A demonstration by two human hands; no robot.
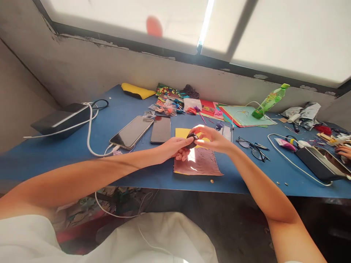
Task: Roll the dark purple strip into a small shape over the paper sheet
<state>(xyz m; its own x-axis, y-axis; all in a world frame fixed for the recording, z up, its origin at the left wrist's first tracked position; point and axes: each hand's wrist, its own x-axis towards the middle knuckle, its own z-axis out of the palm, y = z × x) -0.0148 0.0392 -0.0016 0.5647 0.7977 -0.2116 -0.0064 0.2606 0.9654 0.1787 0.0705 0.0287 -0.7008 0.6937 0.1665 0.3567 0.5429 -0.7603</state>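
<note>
Between my two hands is a small, dark, rounded lump (192, 141), held up over the table. My left hand (177, 148) pinches it from the left, thumb on top and the other fingers curled beneath. From the right, my right hand (208, 138) grips the same lump with bent fingers. Its exact kind I cannot make out. Below lies a yellow sheet (182, 133), its near part covered by a rough brownish-pink layer (204, 164). Sunlight falls on the fingers and on this layer.
Two phones (132, 132) (160, 129) lie to the left, one on a white cable (90, 138). Glasses (256, 150) and a black case (315, 164) are rightward. Craft packets (167, 106), coloured paper (241, 116) and a tilted green bottle (271, 101) line the back. Another person's hand (344, 150) shows far right.
</note>
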